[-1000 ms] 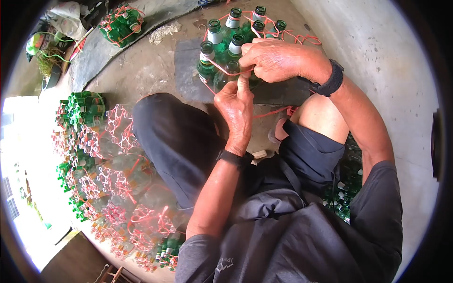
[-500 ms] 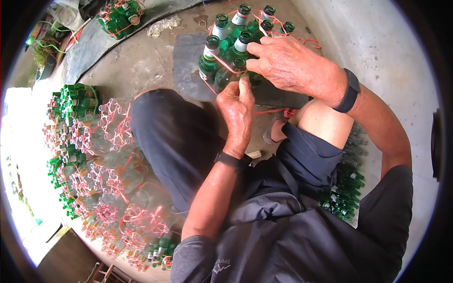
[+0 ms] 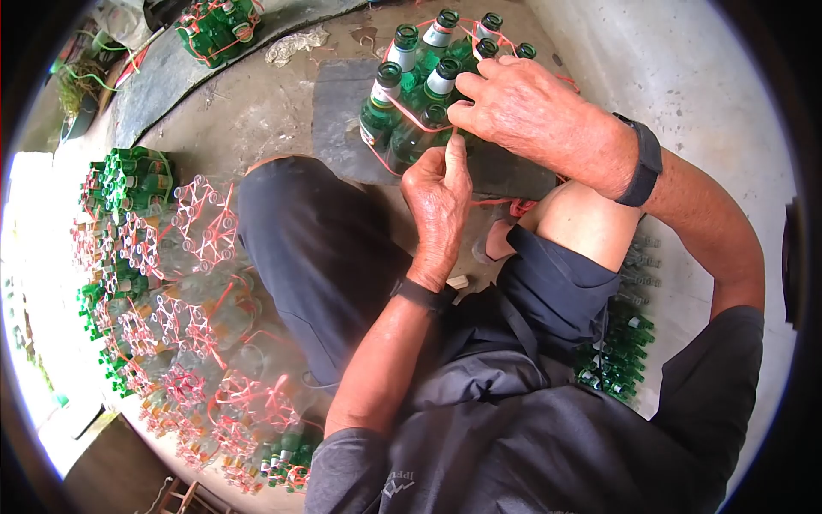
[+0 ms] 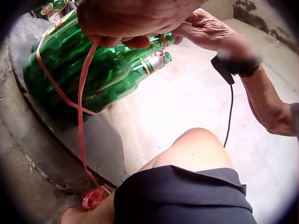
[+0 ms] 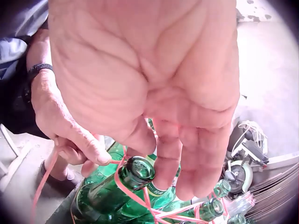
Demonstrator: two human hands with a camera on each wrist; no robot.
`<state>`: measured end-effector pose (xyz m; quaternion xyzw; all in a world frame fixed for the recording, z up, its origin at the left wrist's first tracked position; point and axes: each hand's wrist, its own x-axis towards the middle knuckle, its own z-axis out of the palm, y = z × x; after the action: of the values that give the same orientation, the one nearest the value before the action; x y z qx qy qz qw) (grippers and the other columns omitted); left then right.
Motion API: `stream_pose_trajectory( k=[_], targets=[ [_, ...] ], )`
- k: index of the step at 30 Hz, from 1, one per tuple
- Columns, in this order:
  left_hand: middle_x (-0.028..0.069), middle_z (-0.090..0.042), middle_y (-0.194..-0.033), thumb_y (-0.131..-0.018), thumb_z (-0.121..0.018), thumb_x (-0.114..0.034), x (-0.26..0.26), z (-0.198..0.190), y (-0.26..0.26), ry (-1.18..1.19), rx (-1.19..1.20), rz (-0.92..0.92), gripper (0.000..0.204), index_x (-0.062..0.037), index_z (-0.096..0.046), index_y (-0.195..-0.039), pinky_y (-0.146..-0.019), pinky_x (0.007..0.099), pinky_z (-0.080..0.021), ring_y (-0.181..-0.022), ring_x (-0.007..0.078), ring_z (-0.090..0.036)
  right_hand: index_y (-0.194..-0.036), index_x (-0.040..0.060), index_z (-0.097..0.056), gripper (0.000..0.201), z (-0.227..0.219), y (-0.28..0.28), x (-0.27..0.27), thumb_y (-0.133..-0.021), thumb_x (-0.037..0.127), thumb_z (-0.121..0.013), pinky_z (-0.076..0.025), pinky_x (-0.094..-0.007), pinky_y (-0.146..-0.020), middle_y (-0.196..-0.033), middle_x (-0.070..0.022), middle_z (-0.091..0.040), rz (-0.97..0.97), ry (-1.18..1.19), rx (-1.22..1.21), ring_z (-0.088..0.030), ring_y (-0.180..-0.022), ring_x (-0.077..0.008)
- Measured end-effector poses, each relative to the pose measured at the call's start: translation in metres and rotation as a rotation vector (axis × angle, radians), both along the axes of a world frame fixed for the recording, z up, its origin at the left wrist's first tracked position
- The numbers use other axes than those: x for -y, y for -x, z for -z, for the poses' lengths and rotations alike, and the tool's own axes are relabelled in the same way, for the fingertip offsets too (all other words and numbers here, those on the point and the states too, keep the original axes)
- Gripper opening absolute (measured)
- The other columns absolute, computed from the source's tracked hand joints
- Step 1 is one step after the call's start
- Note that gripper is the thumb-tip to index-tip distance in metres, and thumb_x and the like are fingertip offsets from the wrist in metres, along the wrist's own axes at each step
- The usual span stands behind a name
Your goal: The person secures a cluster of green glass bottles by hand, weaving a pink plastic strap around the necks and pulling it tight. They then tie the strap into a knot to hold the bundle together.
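- At the cluster of upright green glass bottles point(image 3: 419, 81), the left hand point(image 3: 438, 197) pinches a thin red plastic string point(image 4: 82, 100) between thumb and curled fingers, pulling it taut below the nearest open bottle mouth point(image 5: 138, 169).
- Over the bottle tops the right hand point(image 3: 521, 107) bears down, its fingers bent over the necks and hooking the string where it loops round them; it holds both bottles and cord steady.
- Judged from this, the wrap goes well if the left hand keeps the line tight while the right presses the necks together, so the loop seats under the lips and does not slide up the smooth glass.
- Glass here is glossy, round and slippery; the string is flat, narrow and slightly stretchy-looking, with a bunched tail lying on the dark stone slab point(image 3: 342, 128) the cluster stands on.
- Rough grey concrete floor point(image 3: 257, 120) surrounds the slab.
- Beside the person's dark trouser leg point(image 3: 317, 248) lie many finished bundles of clear and green bottles point(image 3: 171, 300), laced in red.
- More loose green bottles point(image 3: 621, 351) lie by the other knee.
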<state>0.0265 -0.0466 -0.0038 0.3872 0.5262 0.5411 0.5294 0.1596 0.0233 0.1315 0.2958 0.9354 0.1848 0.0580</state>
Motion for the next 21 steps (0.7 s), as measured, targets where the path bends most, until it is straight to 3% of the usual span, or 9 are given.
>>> stream_pose_trajectory(
  k=[6,8,10,11,13,15,18,20,21],
  targets=[
    [-0.0011,-0.048,-0.061,-0.108,-0.072,-0.022,0.000,-0.004,-0.004,-0.023,0.053,-0.007,0.046,0.0045,-0.058,-0.073,-0.054,0.0356,-0.038,-0.064,0.0073,-0.040,-0.090,0.0139,-0.065,0.011,-0.001,-0.007,-0.015,-0.084,0.015,-0.074,-0.059,-0.0397,-0.083,-0.091,-0.0039,-0.062,-0.033,-0.058,-0.006,-0.067,-0.099,-0.0254],
    [-0.0015,-0.047,-0.062,-0.108,-0.072,-0.022,-0.002,-0.005,-0.001,-0.011,0.079,0.004,0.046,0.0041,-0.057,-0.073,-0.054,0.0357,-0.038,-0.063,0.0071,-0.040,-0.091,0.0126,-0.066,0.015,-0.006,-0.007,-0.021,-0.081,0.012,-0.077,-0.059,-0.0411,-0.084,-0.093,-0.0045,-0.064,-0.069,0.019,-0.027,-0.068,-0.102,-0.0275],
    [-0.0036,-0.061,-0.073,-0.108,-0.070,-0.027,-0.002,-0.004,0.003,0.032,0.049,0.067,0.040,0.0028,-0.069,-0.082,-0.060,0.0282,-0.040,-0.070,0.0060,-0.050,-0.093,0.0124,-0.067,0.017,-0.009,-0.009,-0.025,-0.079,0.011,-0.078,-0.059,-0.0412,-0.085,-0.094,-0.0048,-0.064,-0.077,0.033,-0.032,-0.068,-0.103,-0.0281],
    [-0.0036,-0.061,-0.073,-0.108,-0.070,-0.027,-0.003,-0.004,0.002,0.034,0.050,0.067,0.040,0.0028,-0.069,-0.082,-0.060,0.0282,-0.040,-0.070,0.0060,-0.050,-0.095,0.0121,-0.068,0.020,-0.010,-0.011,-0.028,-0.078,0.009,-0.079,-0.059,-0.0413,-0.086,-0.095,-0.0051,-0.065,-0.081,0.047,-0.036,-0.068,-0.105,-0.0287],
    [-0.0024,-0.047,-0.063,-0.109,-0.070,-0.020,-0.005,-0.007,-0.003,-0.031,0.071,0.000,0.045,0.0036,-0.056,-0.073,-0.055,0.0345,-0.037,-0.064,0.0067,-0.039,-0.093,0.0115,-0.069,0.018,-0.018,-0.011,-0.032,-0.078,0.009,-0.079,-0.058,-0.0413,-0.087,-0.094,-0.0054,-0.065,-0.109,0.066,-0.045,-0.068,-0.105,-0.0286],
    [-0.0025,-0.047,-0.063,-0.109,-0.069,-0.019,-0.005,-0.010,-0.002,-0.016,0.088,0.010,0.043,0.0041,-0.057,-0.074,-0.055,0.0341,-0.038,-0.065,0.0066,-0.040,-0.091,0.0109,-0.070,0.017,-0.021,-0.011,-0.037,-0.077,0.008,-0.078,-0.058,-0.0413,-0.087,-0.094,-0.0056,-0.066,-0.136,0.084,-0.053,-0.068,-0.105,-0.0285],
    [-0.0027,-0.049,-0.064,-0.109,-0.069,-0.018,-0.004,-0.017,-0.001,-0.027,0.108,-0.006,0.041,0.0050,-0.060,-0.077,-0.056,0.0332,-0.039,-0.065,0.0063,-0.041,-0.085,0.0072,-0.070,0.011,-0.025,-0.006,-0.041,-0.080,0.012,-0.079,-0.058,-0.0438,-0.083,-0.088,-0.0080,-0.068,-0.148,0.083,-0.038,-0.069,-0.092,-0.0318],
    [-0.0026,-0.050,-0.064,-0.109,-0.069,-0.018,-0.003,-0.017,0.000,-0.047,0.115,-0.027,0.039,0.0055,-0.061,-0.078,-0.056,0.0328,-0.040,-0.065,0.0062,-0.042,-0.078,0.0055,-0.068,0.009,-0.032,0.000,-0.039,-0.078,0.007,-0.077,-0.057,-0.0424,-0.085,-0.089,-0.0069,-0.065,0.025,0.140,0.060,-0.068,-0.103,-0.0289],
    [-0.0033,-0.058,-0.072,-0.108,-0.069,-0.021,-0.004,-0.015,0.004,-0.010,0.122,0.020,0.033,0.0044,-0.068,-0.088,-0.060,0.0293,-0.042,-0.069,0.0053,-0.048,-0.078,0.0055,-0.068,0.009,-0.036,0.001,-0.041,-0.078,0.007,-0.077,-0.057,-0.0424,-0.085,-0.089,-0.0069,-0.065,0.025,0.142,0.061,-0.068,-0.103,-0.0289]
  ],
)
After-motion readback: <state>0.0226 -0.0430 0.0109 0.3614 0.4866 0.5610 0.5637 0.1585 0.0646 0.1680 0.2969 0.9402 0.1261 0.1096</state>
